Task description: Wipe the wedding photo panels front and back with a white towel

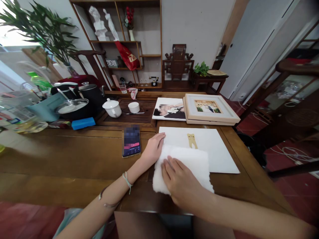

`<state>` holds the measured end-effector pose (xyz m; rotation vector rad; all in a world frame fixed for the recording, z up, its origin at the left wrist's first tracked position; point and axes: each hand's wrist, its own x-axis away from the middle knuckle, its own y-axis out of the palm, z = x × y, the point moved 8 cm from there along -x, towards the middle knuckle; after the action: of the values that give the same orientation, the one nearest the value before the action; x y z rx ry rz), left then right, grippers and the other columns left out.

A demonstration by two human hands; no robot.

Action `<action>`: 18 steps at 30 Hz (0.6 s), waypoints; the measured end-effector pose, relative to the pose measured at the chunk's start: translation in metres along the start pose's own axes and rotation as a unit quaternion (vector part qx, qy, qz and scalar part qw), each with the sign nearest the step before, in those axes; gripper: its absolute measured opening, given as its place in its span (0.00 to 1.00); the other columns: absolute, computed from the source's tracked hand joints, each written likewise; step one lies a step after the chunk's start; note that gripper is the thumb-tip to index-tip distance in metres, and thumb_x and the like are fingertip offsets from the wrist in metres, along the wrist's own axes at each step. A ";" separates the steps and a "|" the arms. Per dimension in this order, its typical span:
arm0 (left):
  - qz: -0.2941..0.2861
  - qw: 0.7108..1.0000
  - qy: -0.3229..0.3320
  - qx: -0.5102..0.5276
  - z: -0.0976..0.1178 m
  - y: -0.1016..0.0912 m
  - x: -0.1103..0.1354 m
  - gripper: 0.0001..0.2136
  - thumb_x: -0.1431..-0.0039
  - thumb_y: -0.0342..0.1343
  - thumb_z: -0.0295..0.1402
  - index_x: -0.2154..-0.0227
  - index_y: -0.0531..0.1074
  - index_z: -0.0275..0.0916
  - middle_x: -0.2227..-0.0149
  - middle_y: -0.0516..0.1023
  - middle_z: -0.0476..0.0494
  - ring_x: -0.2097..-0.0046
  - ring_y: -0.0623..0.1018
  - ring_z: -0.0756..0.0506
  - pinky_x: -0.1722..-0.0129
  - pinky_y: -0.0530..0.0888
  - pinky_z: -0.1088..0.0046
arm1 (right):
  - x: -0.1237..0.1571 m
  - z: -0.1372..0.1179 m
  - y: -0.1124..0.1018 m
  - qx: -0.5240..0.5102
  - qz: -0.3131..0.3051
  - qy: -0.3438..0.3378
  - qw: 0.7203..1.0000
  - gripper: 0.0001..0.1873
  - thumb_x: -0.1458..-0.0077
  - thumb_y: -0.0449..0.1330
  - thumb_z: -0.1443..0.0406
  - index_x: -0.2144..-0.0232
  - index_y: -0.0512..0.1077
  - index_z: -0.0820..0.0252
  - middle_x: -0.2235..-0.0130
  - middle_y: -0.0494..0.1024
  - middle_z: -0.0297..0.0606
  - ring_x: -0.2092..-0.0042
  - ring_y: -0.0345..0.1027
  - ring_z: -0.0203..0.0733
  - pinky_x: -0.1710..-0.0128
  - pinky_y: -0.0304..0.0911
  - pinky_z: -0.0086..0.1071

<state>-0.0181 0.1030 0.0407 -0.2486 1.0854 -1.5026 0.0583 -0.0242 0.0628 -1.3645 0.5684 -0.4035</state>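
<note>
A white fluffy cloth (191, 162) lies on the wooden table (74, 156), overlapping the near-left part of a white board (214, 146). My right hand (180, 179) rests flat on the cloth, fingers stretched out. My left hand (154, 147) touches the cloth's upper left corner at the board's edge, fingers curled over it. A small tan hanger piece (191, 140) lies on the board just beyond the cloth.
A phone (131, 141) lies left of my left hand. Farther back are a photo print (169, 109), stacked picture frames (209, 109), a tea tray with white teapot (112, 108) and cup (134, 107), pots (74, 108) and a blue sponge (83, 122).
</note>
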 end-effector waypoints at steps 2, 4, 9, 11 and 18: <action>-0.014 1.000 0.006 -0.010 0.002 0.005 0.002 0.15 0.37 0.44 0.25 0.53 0.72 0.32 0.48 0.75 0.33 0.45 0.74 0.41 0.42 0.69 0.58 | 0.009 0.009 -0.006 -0.074 -0.003 0.006 0.997 0.30 0.53 0.59 0.67 0.48 0.68 0.77 0.47 0.72 0.60 0.45 0.64 0.60 0.45 0.59 0.46; -0.041 0.999 0.014 -0.028 0.005 0.014 0.006 0.16 0.37 0.43 0.27 0.50 0.70 0.30 0.45 0.72 0.31 0.42 0.71 0.40 0.41 0.67 0.57 | 0.012 0.038 -0.010 -0.145 0.000 0.054 0.988 0.22 0.50 0.58 0.65 0.52 0.72 0.69 0.51 0.76 0.53 0.49 0.68 0.54 0.50 0.62 0.43; -0.098 0.993 0.021 -0.068 0.008 0.029 0.013 0.20 0.35 0.43 0.31 0.43 0.62 0.27 0.39 0.62 0.26 0.36 0.61 0.36 0.37 0.61 0.54 | -0.001 0.125 -0.007 -0.231 0.024 0.179 0.956 0.12 0.42 0.54 0.61 0.64 0.76 0.60 0.60 0.79 0.45 0.60 0.71 0.49 0.61 0.62 0.37; -0.101 0.992 0.019 -0.069 0.008 0.029 0.013 0.20 0.34 0.43 0.32 0.43 0.61 0.28 0.38 0.62 0.27 0.36 0.61 0.36 0.37 0.60 0.54 | -0.013 0.148 -0.003 -0.276 0.029 0.200 0.940 0.12 0.43 0.54 0.61 0.69 0.75 0.60 0.65 0.79 0.42 0.64 0.70 0.47 0.65 0.60 0.35; -0.096 0.992 0.068 -0.049 0.022 0.020 0.008 0.17 0.36 0.46 0.29 0.45 0.64 0.31 0.43 0.68 0.31 0.40 0.66 0.38 0.38 0.63 0.56 | -0.072 0.170 0.012 -0.333 0.028 0.175 0.926 0.12 0.43 0.54 0.61 0.69 0.75 0.60 0.66 0.79 0.38 0.66 0.69 0.43 0.67 0.58 0.31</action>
<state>0.0080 0.0884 0.0341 -0.3307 1.2742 -1.6583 0.1013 0.1551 0.0796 -1.9350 1.1091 -0.4288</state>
